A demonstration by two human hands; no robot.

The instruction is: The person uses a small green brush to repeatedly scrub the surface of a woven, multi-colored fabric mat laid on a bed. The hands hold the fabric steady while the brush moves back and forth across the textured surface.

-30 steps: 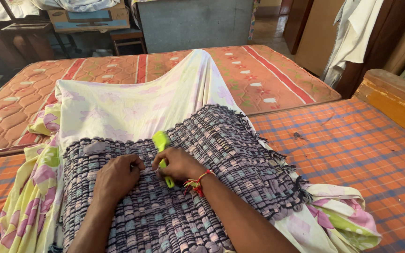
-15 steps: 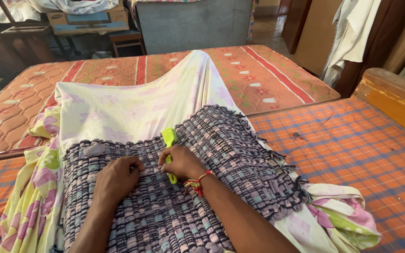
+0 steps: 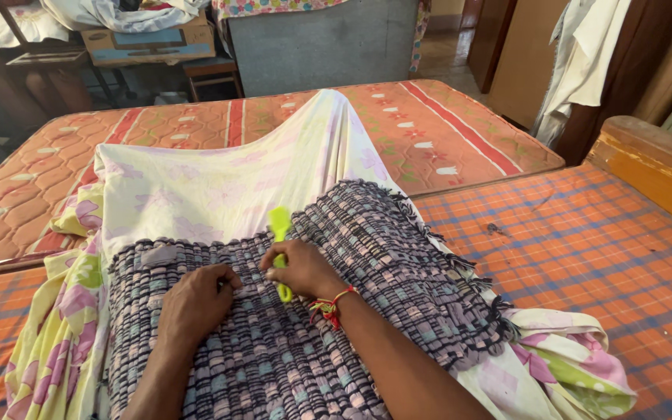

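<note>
I see an orange checked mattress (image 3: 585, 257) with a floral sheet (image 3: 219, 187) spread over it. On the sheet lies a woven purple mat (image 3: 367, 257); my right hand (image 3: 301, 268) is closed around a lime-green brush (image 3: 280, 227) held against it, while my left hand (image 3: 194, 303) presses flat just beside.

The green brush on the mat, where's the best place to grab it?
Probably by its slim handle, as the right hand does, fist closed round it from the near side. The green brush points its wide head away, free above the woven mat. The left hand presses the mat flat beside it.
</note>
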